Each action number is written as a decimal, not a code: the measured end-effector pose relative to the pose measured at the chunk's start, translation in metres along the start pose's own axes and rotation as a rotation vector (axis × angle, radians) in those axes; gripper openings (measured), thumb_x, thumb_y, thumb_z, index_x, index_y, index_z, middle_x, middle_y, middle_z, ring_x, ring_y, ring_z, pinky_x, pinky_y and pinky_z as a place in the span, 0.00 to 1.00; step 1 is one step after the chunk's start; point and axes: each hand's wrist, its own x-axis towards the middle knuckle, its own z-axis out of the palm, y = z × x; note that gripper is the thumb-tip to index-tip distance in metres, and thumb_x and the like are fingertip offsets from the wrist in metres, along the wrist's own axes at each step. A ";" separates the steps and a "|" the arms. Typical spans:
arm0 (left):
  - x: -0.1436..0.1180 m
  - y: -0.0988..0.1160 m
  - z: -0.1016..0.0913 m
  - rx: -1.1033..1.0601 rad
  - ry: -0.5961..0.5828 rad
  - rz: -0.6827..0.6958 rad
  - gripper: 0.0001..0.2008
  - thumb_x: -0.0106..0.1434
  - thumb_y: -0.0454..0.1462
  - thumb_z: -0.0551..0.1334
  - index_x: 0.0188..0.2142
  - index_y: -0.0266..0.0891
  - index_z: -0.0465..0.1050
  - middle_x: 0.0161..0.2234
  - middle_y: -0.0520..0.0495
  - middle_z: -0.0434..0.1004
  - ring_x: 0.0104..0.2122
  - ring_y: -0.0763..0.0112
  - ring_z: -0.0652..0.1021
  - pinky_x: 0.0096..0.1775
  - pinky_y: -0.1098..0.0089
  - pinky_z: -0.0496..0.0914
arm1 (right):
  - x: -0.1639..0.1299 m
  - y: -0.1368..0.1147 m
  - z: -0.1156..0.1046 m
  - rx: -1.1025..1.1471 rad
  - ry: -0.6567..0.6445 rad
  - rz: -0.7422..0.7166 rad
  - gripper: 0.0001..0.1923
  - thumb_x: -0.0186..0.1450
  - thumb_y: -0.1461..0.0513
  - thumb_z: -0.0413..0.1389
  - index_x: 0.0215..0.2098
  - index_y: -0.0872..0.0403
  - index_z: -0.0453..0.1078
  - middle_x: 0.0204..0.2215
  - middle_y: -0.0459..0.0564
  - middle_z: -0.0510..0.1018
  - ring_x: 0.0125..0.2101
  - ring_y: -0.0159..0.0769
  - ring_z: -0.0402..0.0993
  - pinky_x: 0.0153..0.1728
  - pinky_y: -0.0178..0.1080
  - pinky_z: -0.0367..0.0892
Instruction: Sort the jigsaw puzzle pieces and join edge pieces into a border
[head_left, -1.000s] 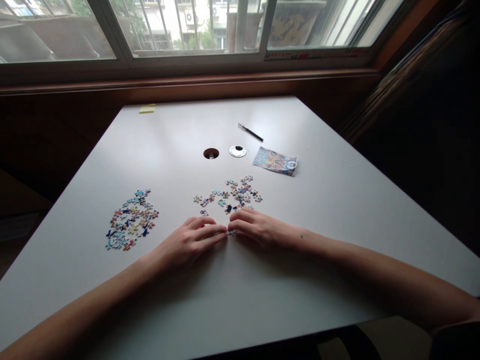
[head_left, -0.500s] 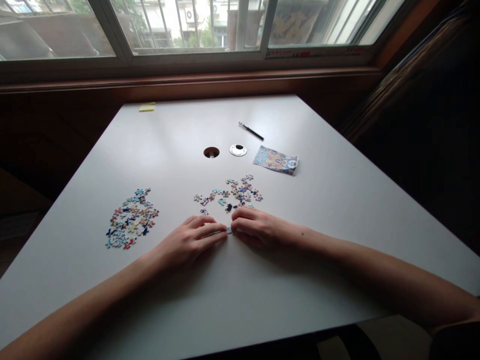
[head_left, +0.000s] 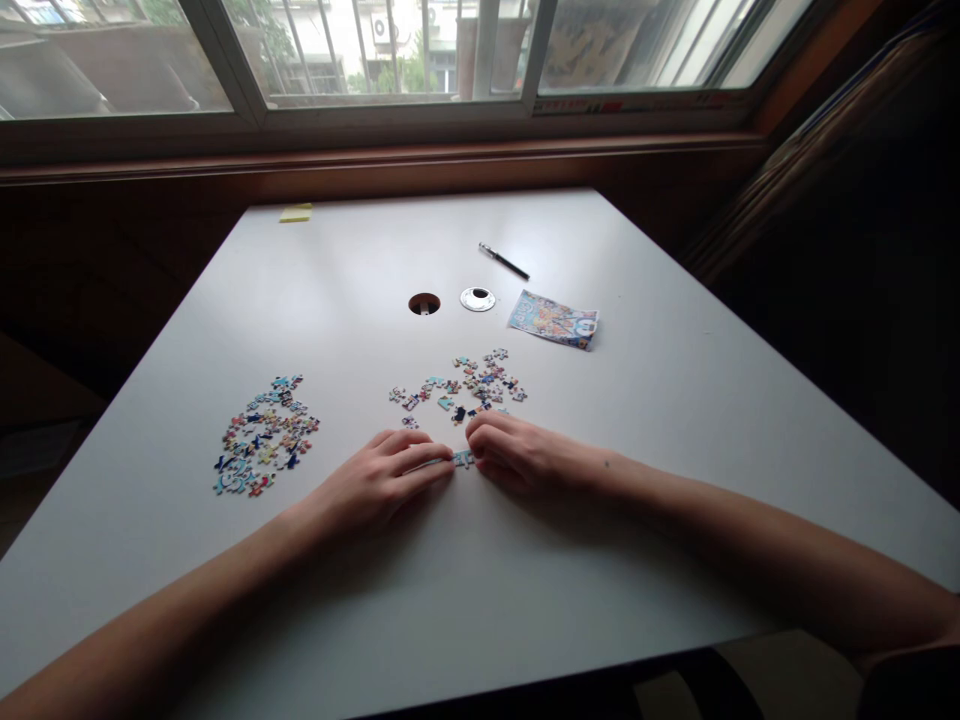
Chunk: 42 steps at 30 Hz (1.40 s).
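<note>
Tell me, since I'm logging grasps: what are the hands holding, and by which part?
Both the left hand and right hand pinch small joined puzzle pieces against the table, fingertips at opposite ends.

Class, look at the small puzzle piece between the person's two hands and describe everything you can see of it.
The small light-blue jigsaw puzzle piece lies flat on the white table, just in front of the middle cluster of loose coloured puzzle pieces. It looks like thin printed card, mostly pale blue with a darker fleck; its exact outline is too small to tell. The left hand reaches it with fingertips from one side, and the right hand pinches or presses it from the other. It may be two joined pieces; that cannot be told.
</note>
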 end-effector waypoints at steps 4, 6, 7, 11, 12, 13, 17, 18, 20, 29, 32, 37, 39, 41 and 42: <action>0.000 0.001 0.000 -0.033 0.010 -0.019 0.15 0.71 0.32 0.56 0.56 0.38 0.69 0.54 0.40 0.75 0.54 0.61 0.72 0.54 0.60 0.68 | -0.001 0.004 -0.002 0.038 -0.015 -0.014 0.09 0.69 0.66 0.48 0.30 0.53 0.59 0.31 0.49 0.66 0.32 0.33 0.60 0.35 0.35 0.64; 0.000 0.001 -0.001 -0.042 0.013 -0.026 0.13 0.71 0.32 0.56 0.54 0.37 0.70 0.54 0.40 0.75 0.54 0.61 0.72 0.53 0.61 0.68 | -0.002 0.006 -0.002 0.032 -0.046 -0.055 0.12 0.69 0.66 0.49 0.27 0.52 0.56 0.28 0.47 0.64 0.31 0.33 0.58 0.35 0.36 0.62; 0.000 0.002 -0.001 -0.044 0.012 -0.029 0.13 0.71 0.32 0.56 0.53 0.37 0.70 0.53 0.41 0.75 0.53 0.61 0.72 0.53 0.61 0.68 | -0.002 0.007 -0.002 0.027 -0.056 -0.066 0.13 0.69 0.65 0.50 0.26 0.51 0.54 0.28 0.47 0.64 0.31 0.33 0.58 0.35 0.36 0.61; 0.001 0.002 -0.002 -0.045 0.013 -0.037 0.12 0.71 0.32 0.56 0.52 0.38 0.71 0.53 0.41 0.76 0.53 0.61 0.72 0.53 0.60 0.68 | -0.002 0.009 -0.001 0.023 -0.061 -0.063 0.14 0.69 0.65 0.50 0.26 0.51 0.53 0.27 0.46 0.63 0.31 0.33 0.57 0.36 0.37 0.61; 0.001 0.003 -0.002 -0.045 0.017 -0.036 0.12 0.71 0.32 0.56 0.52 0.38 0.71 0.53 0.41 0.76 0.52 0.61 0.73 0.53 0.61 0.68 | -0.002 0.009 -0.001 0.024 -0.061 -0.060 0.14 0.69 0.65 0.50 0.26 0.51 0.53 0.27 0.46 0.63 0.31 0.33 0.57 0.36 0.37 0.61; 0.002 0.003 -0.002 -0.044 0.022 -0.033 0.12 0.71 0.32 0.56 0.52 0.38 0.71 0.52 0.41 0.76 0.52 0.61 0.73 0.52 0.61 0.69 | -0.002 0.008 -0.001 0.028 -0.059 -0.059 0.14 0.69 0.65 0.50 0.26 0.51 0.52 0.27 0.46 0.63 0.31 0.33 0.57 0.36 0.37 0.61; 0.002 0.003 -0.002 -0.041 0.032 -0.029 0.12 0.71 0.32 0.56 0.52 0.38 0.71 0.52 0.41 0.77 0.52 0.62 0.73 0.52 0.61 0.69 | -0.002 0.007 -0.002 0.059 -0.047 -0.049 0.14 0.68 0.65 0.51 0.26 0.51 0.53 0.27 0.46 0.63 0.30 0.33 0.57 0.36 0.37 0.61; 0.002 0.003 -0.002 -0.041 0.030 -0.029 0.12 0.71 0.32 0.56 0.52 0.38 0.71 0.51 0.41 0.77 0.51 0.62 0.74 0.52 0.61 0.70 | -0.002 0.007 -0.003 0.077 -0.041 -0.040 0.14 0.68 0.65 0.51 0.25 0.51 0.54 0.27 0.46 0.63 0.30 0.33 0.57 0.36 0.37 0.61; 0.002 0.003 -0.002 -0.043 0.030 -0.029 0.12 0.70 0.31 0.56 0.52 0.38 0.71 0.51 0.41 0.77 0.51 0.62 0.74 0.52 0.61 0.70 | -0.002 0.008 -0.007 0.158 -0.015 -0.004 0.14 0.68 0.63 0.53 0.25 0.52 0.56 0.28 0.47 0.66 0.30 0.33 0.59 0.35 0.38 0.61; 0.000 0.001 -0.001 -0.063 0.036 -0.032 0.12 0.70 0.31 0.57 0.51 0.39 0.71 0.52 0.41 0.77 0.52 0.62 0.74 0.52 0.61 0.70 | -0.005 0.035 -0.018 0.734 0.709 0.299 0.13 0.61 0.61 0.61 0.22 0.54 0.64 0.26 0.46 0.71 0.29 0.33 0.64 0.35 0.38 0.61; 0.001 0.002 -0.001 -0.067 0.045 -0.031 0.12 0.70 0.31 0.57 0.51 0.39 0.71 0.51 0.41 0.77 0.51 0.62 0.74 0.52 0.61 0.70 | -0.005 0.042 -0.017 0.721 0.800 0.366 0.09 0.59 0.61 0.61 0.24 0.54 0.68 0.24 0.44 0.69 0.27 0.32 0.62 0.32 0.37 0.59; 0.002 0.002 -0.001 -0.076 0.057 -0.033 0.12 0.70 0.31 0.56 0.50 0.39 0.71 0.51 0.42 0.77 0.51 0.64 0.74 0.52 0.62 0.70 | -0.006 0.044 -0.018 0.633 0.768 0.421 0.09 0.58 0.57 0.62 0.27 0.53 0.70 0.25 0.45 0.69 0.28 0.33 0.62 0.30 0.37 0.60; 0.002 0.002 0.000 -0.078 0.058 -0.037 0.12 0.70 0.31 0.56 0.50 0.40 0.71 0.51 0.42 0.77 0.51 0.64 0.74 0.53 0.62 0.70 | -0.007 0.045 -0.019 0.580 0.743 0.429 0.10 0.59 0.56 0.62 0.28 0.53 0.70 0.26 0.45 0.70 0.28 0.33 0.63 0.30 0.37 0.60; 0.002 0.002 0.001 -0.077 0.055 -0.039 0.12 0.69 0.31 0.56 0.50 0.40 0.72 0.51 0.42 0.77 0.51 0.63 0.74 0.53 0.61 0.69 | -0.007 0.047 -0.020 0.519 0.699 0.444 0.10 0.61 0.55 0.61 0.30 0.53 0.70 0.27 0.45 0.70 0.28 0.33 0.63 0.30 0.36 0.60; 0.002 0.002 0.001 -0.075 0.054 -0.040 0.11 0.69 0.31 0.56 0.50 0.39 0.72 0.51 0.42 0.77 0.51 0.63 0.73 0.53 0.61 0.69 | -0.007 0.048 -0.020 0.478 0.668 0.456 0.10 0.62 0.55 0.60 0.32 0.53 0.70 0.27 0.45 0.70 0.28 0.32 0.63 0.29 0.36 0.60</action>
